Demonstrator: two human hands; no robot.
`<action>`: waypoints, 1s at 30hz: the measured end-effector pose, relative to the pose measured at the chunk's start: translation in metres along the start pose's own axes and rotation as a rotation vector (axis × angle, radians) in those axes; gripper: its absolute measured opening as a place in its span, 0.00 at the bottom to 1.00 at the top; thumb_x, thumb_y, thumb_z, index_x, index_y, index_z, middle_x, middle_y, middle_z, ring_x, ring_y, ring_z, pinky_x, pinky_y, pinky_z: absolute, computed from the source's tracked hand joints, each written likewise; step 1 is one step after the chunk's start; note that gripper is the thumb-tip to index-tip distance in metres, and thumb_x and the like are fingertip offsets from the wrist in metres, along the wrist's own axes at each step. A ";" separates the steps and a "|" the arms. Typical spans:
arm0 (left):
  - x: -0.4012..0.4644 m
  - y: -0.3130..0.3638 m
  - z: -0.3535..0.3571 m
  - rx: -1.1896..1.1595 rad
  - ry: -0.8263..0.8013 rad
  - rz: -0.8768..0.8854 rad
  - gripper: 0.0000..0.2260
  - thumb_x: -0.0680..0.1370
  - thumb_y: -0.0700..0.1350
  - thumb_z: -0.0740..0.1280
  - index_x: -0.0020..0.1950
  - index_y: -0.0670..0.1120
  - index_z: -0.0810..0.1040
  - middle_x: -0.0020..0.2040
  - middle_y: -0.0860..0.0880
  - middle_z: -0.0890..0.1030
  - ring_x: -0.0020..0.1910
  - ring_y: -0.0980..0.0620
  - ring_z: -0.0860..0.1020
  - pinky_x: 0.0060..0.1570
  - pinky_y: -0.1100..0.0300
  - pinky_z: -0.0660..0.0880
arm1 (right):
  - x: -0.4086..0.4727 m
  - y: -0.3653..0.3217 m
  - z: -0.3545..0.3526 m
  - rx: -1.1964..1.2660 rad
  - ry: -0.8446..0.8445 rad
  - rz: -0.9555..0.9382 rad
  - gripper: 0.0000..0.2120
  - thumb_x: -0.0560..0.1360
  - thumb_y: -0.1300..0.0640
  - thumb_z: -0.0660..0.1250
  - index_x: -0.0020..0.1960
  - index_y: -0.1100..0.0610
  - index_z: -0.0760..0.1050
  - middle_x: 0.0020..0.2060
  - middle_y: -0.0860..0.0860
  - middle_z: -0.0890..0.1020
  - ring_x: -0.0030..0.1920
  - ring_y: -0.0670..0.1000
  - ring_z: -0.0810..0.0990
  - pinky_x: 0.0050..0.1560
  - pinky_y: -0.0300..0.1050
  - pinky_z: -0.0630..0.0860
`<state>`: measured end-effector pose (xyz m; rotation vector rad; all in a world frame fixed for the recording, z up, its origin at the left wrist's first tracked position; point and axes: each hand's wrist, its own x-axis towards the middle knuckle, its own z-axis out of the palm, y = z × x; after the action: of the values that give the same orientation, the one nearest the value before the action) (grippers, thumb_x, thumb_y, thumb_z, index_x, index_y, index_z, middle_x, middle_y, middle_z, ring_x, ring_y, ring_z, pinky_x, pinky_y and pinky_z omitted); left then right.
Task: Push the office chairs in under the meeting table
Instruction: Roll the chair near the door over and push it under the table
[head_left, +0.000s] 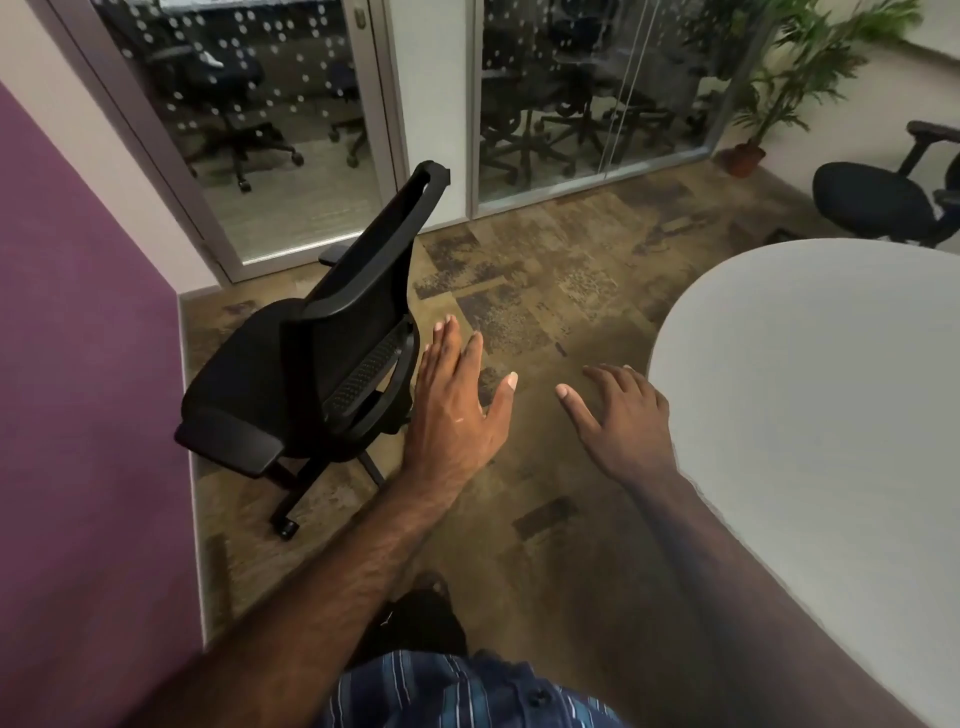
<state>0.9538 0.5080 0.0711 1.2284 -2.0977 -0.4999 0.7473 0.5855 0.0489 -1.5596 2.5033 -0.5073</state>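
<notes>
Black mesh and plastic make up the chair (306, 358) you have to deal with first. From your head view it stands to your left, close to the purple wall (78, 364), turned with its seat away from the surface (831, 415) and well apart from that pale rounded top at your right. A second chair (883, 202) sits at the far right, near the surface's far edge but not under it.

Your left hand (457, 410) is spread flat, fingers straight, just beside the chair's backrest; whether it touches the frame cannot be told from here. Your right hand (623, 421) is loosely spread too, fingers relaxed, holding nothing, hovering beside the surface's edge.

Expect the chair to be fairly heavy but easy to roll on its castors, though the carpet (545, 270) may drag them. The seat will likely swivel, so a push low on one side would spin it instead of moving it. Take hold of the stiff top rim of the backrest, or both armrests, not the soft mesh.

No containers show here; the only pot is the plant's (745, 158) in the far corner.
</notes>
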 end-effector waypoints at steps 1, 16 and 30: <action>0.010 -0.001 -0.002 -0.004 0.014 0.009 0.33 0.83 0.58 0.64 0.81 0.38 0.68 0.85 0.37 0.59 0.86 0.43 0.53 0.82 0.39 0.57 | 0.009 -0.002 0.001 -0.007 0.002 -0.008 0.42 0.81 0.22 0.44 0.78 0.48 0.74 0.79 0.51 0.74 0.82 0.58 0.65 0.82 0.64 0.59; 0.158 -0.063 -0.042 0.183 0.099 -0.160 0.35 0.85 0.60 0.63 0.83 0.38 0.61 0.84 0.38 0.60 0.85 0.42 0.55 0.84 0.46 0.50 | 0.158 -0.081 0.001 -0.005 0.046 -0.203 0.33 0.84 0.29 0.55 0.76 0.51 0.77 0.75 0.52 0.77 0.80 0.57 0.69 0.78 0.65 0.64; 0.160 -0.110 -0.069 0.498 -0.188 -0.397 0.39 0.84 0.69 0.49 0.82 0.39 0.63 0.74 0.39 0.75 0.71 0.42 0.75 0.69 0.46 0.72 | 0.231 -0.220 0.018 0.063 -0.091 -0.619 0.33 0.87 0.33 0.55 0.83 0.53 0.69 0.81 0.54 0.71 0.83 0.55 0.65 0.82 0.58 0.62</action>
<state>1.0147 0.3147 0.1079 1.9743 -2.2159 -0.2723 0.8340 0.2875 0.1230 -2.2630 1.8822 -0.5583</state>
